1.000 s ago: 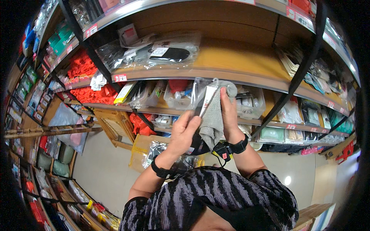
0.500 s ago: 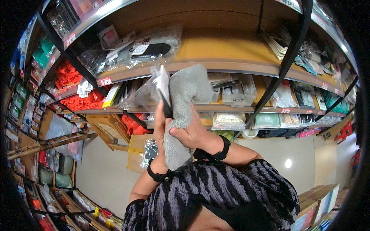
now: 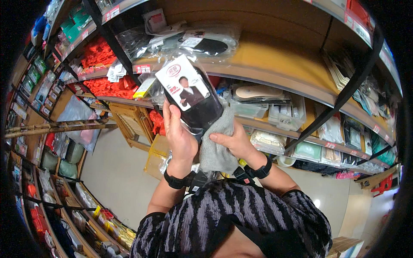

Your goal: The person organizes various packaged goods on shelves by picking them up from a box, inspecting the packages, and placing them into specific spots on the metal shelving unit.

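Pinching the grey cloth, thumb on top, the right hand's fingers are bunching it against the packet's lower end. The left hand's fingers are lying extended along its left edge; whether they are gripping, I cannot tell. Raised before the shelves, the packet is looking light and bendable, its film probably slippery, best held by the edges. Beyond, two clear tubs are holding small goods, too indistinct to name.

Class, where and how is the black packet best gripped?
Pinch the black packet by its upper end, probably from the shelf side: it looks flat and that end is free, while the left hand and grey cloth crowd its lower part.
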A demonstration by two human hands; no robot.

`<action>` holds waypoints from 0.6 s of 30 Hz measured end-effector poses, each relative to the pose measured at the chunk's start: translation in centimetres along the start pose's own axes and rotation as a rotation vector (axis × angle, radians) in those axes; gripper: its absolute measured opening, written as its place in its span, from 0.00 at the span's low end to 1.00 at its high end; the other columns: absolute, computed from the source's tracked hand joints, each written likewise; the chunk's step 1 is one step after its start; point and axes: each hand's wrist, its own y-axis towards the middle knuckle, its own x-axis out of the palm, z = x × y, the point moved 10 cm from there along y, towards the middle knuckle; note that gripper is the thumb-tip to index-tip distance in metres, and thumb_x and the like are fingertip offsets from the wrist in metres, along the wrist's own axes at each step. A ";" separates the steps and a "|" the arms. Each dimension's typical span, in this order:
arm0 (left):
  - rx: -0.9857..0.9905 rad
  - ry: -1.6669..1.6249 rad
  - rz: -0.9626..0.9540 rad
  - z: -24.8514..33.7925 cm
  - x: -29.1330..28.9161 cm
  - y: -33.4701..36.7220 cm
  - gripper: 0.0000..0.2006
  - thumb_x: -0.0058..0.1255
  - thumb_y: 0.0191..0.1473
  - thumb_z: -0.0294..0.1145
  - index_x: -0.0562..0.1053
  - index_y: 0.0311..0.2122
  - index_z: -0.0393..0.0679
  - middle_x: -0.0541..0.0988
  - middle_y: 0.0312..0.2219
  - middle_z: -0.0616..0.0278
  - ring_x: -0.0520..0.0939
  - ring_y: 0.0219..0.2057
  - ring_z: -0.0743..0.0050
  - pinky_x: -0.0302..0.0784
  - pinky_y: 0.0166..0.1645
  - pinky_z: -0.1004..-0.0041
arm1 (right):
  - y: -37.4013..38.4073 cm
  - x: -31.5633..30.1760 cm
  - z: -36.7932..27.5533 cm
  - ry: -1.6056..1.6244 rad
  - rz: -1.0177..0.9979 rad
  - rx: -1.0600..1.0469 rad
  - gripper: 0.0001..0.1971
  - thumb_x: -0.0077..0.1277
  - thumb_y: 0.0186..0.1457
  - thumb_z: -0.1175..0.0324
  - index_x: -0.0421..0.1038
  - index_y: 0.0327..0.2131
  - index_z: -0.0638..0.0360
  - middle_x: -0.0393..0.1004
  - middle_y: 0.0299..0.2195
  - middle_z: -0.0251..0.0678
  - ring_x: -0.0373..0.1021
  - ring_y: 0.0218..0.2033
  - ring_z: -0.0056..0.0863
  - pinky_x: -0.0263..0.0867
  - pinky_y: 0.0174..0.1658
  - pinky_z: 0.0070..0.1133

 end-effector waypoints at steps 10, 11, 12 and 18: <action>-0.012 -0.053 0.090 1.5 -4.0 0.6 0.17 0.34 0.56 0.34 0.59 0.48 0.37 0.66 0.45 0.60 0.66 0.46 0.74 0.57 0.51 0.74 | -0.9 1.3 0.2 -0.171 -0.089 0.006 0.22 0.55 0.42 0.73 0.61 0.43 0.64 0.68 0.38 0.31 0.63 0.38 0.17 0.59 0.43 0.18; -0.029 -0.066 0.084 1.2 -4.7 0.7 0.16 0.33 0.56 0.34 0.59 0.48 0.38 0.66 0.45 0.61 0.66 0.46 0.75 0.57 0.51 0.74 | -1.0 1.0 0.5 -0.143 -0.066 0.017 0.21 0.54 0.43 0.74 0.62 0.43 0.62 0.68 0.38 0.30 0.63 0.38 0.17 0.59 0.43 0.18; -0.046 -0.078 0.081 0.9 -5.2 0.8 0.16 0.33 0.56 0.34 0.59 0.48 0.39 0.66 0.45 0.62 0.66 0.46 0.75 0.58 0.51 0.74 | -1.0 0.7 1.4 -0.092 -0.064 0.024 0.19 0.54 0.43 0.75 0.64 0.42 0.61 0.69 0.36 0.28 0.64 0.37 0.16 0.61 0.41 0.18; -0.182 -0.192 0.065 0.5 -8.1 1.7 0.10 0.33 0.56 0.36 0.64 0.41 0.46 0.70 0.36 0.67 0.72 0.37 0.77 0.69 0.40 0.75 | -0.5 -0.5 3.0 0.246 -0.091 0.165 0.15 0.49 0.48 0.69 0.64 0.40 0.61 0.70 0.33 0.29 0.66 0.33 0.18 0.63 0.37 0.19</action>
